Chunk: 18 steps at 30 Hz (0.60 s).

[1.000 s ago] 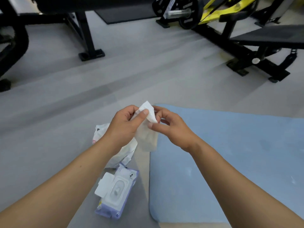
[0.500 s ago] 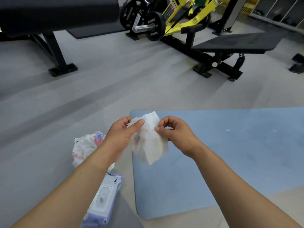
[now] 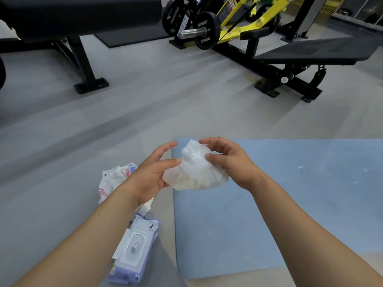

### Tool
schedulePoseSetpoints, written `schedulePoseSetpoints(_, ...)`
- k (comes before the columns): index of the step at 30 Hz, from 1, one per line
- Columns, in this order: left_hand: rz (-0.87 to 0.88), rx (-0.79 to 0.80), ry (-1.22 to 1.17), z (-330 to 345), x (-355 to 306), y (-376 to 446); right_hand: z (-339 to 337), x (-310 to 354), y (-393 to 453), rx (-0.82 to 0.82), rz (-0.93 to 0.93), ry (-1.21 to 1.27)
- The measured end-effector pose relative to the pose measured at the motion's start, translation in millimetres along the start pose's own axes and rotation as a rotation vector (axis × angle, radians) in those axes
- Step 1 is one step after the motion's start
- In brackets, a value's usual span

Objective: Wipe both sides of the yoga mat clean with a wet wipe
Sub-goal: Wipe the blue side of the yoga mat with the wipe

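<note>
Held wet wipe (image 3: 196, 170) bunched in my right hand (image 3: 232, 162); left hand (image 3: 151, 172) spread, fingertips touching it; yoga mat (image 3: 269, 214) lay directly beneath, stretching rightward; right hand nearer.

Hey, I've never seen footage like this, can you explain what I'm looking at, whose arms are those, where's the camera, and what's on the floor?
There is no machine here: the camera sits on a person's head, looking down at their own bare arms in a gym. The right hand grips a white wet wipe; the left hand touches it with spread fingers. Below lies a blue yoga mat on the grey floor. Left of it are a wipes pack and a crumpled bag. Weight benches stand behind.
</note>
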<state>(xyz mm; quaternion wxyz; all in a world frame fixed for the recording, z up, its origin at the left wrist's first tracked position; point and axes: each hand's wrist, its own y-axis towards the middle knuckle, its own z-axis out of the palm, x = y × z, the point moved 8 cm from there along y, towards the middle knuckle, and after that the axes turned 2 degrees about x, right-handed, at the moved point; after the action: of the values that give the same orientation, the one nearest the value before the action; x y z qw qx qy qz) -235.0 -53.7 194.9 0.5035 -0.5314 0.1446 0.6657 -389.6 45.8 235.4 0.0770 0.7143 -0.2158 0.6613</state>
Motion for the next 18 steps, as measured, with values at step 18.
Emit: schedulePoseSetpoints(18,0.150,-0.229,-0.096,-26.8,3.2,20.9,5.9,-75.6,-6.9,0.119,0.271,0.417)
